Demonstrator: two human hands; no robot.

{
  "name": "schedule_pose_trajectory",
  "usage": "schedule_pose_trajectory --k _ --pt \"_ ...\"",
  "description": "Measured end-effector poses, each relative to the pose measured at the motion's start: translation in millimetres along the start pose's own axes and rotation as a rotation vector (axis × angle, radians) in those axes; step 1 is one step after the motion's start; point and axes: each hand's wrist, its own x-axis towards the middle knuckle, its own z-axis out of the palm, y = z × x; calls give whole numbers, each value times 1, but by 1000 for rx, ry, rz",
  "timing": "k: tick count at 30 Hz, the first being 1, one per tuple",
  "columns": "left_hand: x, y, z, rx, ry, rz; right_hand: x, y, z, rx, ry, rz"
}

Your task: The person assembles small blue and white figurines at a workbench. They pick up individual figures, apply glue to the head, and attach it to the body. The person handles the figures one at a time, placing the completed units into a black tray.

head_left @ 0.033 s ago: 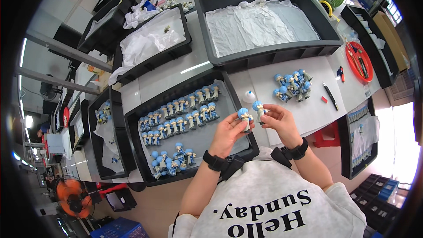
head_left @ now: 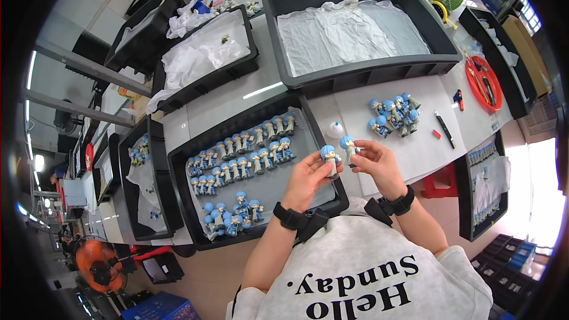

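Observation:
Between the fingers of my left hand is a small blue-haired figurine in pale clothes, held upright. A similar blue-haired figurine is pinched in my right hand, close beside the first one. Left of my hands, a black tray holds rows of such figurines, with a looser heap near its front edge. On white paper to the right lies a cluster of more figurines. Just beyond my hands stands a small white bottle with a blue tip.
A large black bin lined with white sheeting sits at the back. A black pen, a red eraser-like block and a red tray of tools lie to the right. Another figurine tray stands at the far right; an orange fan is lower left.

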Motion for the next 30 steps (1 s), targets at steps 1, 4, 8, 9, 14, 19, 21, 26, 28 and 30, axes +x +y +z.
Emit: schedule_pose_trajectory --k 1,4,8,9,14,19,21,26,28,30 --pt "0 0 0 2 3 -4 0 0 1 -2 -3 1" --pt "0 -1 0 3 2 2 -1 0 2 -7 -13 4" --pt "-1 -1 1 21 10 11 -1 1 3 -22 -31 8" --pt "-1 -2 1 16 9 18 -1 1 3 -27 -35 8" --pt "1 -3 -2 -34 -34 10 1 5 -1 -22 -2 -7" --pt "1 -3 -4 -70 -53 -2 6 12 -10 -27 41 2" --pt "1 -3 -4 -79 -58 -7 5 11 -11 -20 35 7" --pt "1 -3 -4 -101 -59 -21 1 5 -3 -31 4 12" --pt "2 -4 -5 -111 -66 -23 0 5 -1 -31 -6 14" --pt "2 -4 -5 -114 -68 -25 -1 5 0 -26 -14 15"
